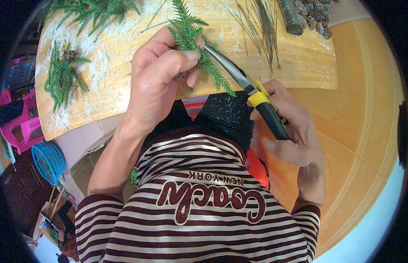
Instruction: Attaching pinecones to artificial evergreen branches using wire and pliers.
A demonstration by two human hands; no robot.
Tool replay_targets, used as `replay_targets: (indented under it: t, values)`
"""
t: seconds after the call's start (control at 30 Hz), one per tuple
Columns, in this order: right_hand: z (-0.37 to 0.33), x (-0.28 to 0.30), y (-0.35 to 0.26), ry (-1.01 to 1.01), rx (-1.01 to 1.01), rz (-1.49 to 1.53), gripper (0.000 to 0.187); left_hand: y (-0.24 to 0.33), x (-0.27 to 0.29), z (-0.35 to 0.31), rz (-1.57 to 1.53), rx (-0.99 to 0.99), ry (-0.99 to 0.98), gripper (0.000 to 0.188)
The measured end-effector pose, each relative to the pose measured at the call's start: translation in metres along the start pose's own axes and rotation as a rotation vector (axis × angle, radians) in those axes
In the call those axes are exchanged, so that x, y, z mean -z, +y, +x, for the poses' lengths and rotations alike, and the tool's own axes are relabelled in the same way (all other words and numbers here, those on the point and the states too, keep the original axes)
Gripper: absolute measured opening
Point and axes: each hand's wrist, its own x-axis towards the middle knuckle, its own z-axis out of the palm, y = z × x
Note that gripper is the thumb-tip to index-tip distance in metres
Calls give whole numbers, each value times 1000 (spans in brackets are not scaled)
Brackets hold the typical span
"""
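My left hand (153, 81) pinches a green artificial pine sprig (185, 33) between thumb and fingers, just over the table's near edge. Its needled tips point up and down to the right past the thumb. My right hand (294, 118) is wrapped round the yellow-and-black handles of long-nose pliers (230, 69). The plier tips meet the sprig beside my left thumb; whether they grip a wire or stem there is too small to tell. Something brown shows under my left fingers, mostly hidden.
White flakes dust the wooden table (305, 74). A sprig bundle (59, 81) with a small pine cone (69, 55) lies left; more green branches (99, 13) are behind. Thin brown stems (265, 30), a dark cylinder (290, 19) and piled cones (315, 13) sit far right. A blue basket (48, 162) stands lower left.
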Motion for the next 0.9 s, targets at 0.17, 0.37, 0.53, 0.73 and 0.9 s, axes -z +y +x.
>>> replay_targets:
  t: [0.17, 0.37, 0.53, 0.73, 0.9]
  values:
    - [1, 1, 3, -14, -9, 51, 41, -3, -2, 0, 49, -30, 59, 17]
    - [2, 5, 2, -83, -58, 132, 40, -6, -2, 2, 27, -22, 42, 16]
    - [1, -2, 1, -18, -84, 126, 39, -10, -2, 2, 36, -6, 58, 16]
    - [1, 1, 10, -44, 24, 27, 33, -14, 1, 0, 13, 6, 47, 17]
    - [-1, 1, 16, -41, 38, 8, 30, -15, 1, -1, -3, 0, 23, 18]
